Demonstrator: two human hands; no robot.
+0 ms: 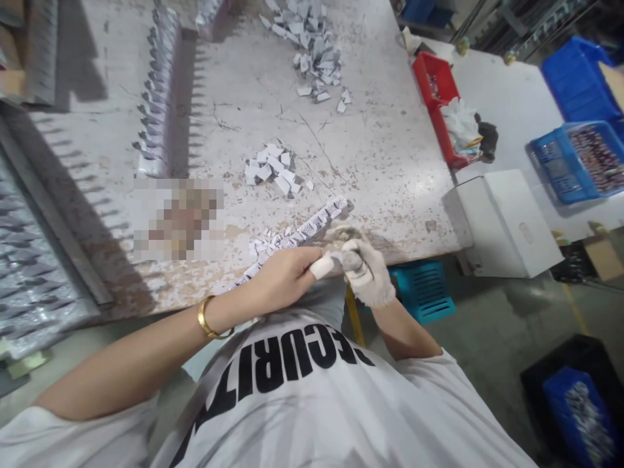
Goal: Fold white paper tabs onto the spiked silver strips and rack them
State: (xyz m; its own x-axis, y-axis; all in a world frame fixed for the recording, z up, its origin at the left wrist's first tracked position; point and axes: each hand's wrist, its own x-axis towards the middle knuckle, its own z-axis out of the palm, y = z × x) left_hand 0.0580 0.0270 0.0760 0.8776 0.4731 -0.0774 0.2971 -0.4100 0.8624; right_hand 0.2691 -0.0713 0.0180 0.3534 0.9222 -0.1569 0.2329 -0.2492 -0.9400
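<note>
My left hand [287, 276], with a gold bangle at the wrist and a white covering on the thumb, is closed near the table's front edge. Against it, my right hand [368, 270] in a white knitted glove has its fingers curled together. Whatever is pinched between the two is small, blurred and mostly hidden. Just beyond my left hand, a long narrow strip [314, 224] with a patterned, segmented surface lies slantwise on the table. Small white chips [266, 242] lie along its near part, and a loose pile of white pieces [275, 166] sits farther back.
The worn table [390, 156] also carries a larger heap of pieces [316, 45] and a wrapped row of toothed parts [160, 91]. Wrapped stacks [34, 260] stand at left. Red bins [436, 81], a white box [507, 221] and a blue basket [560, 162] are at right. A teal stool [424, 289] stands below.
</note>
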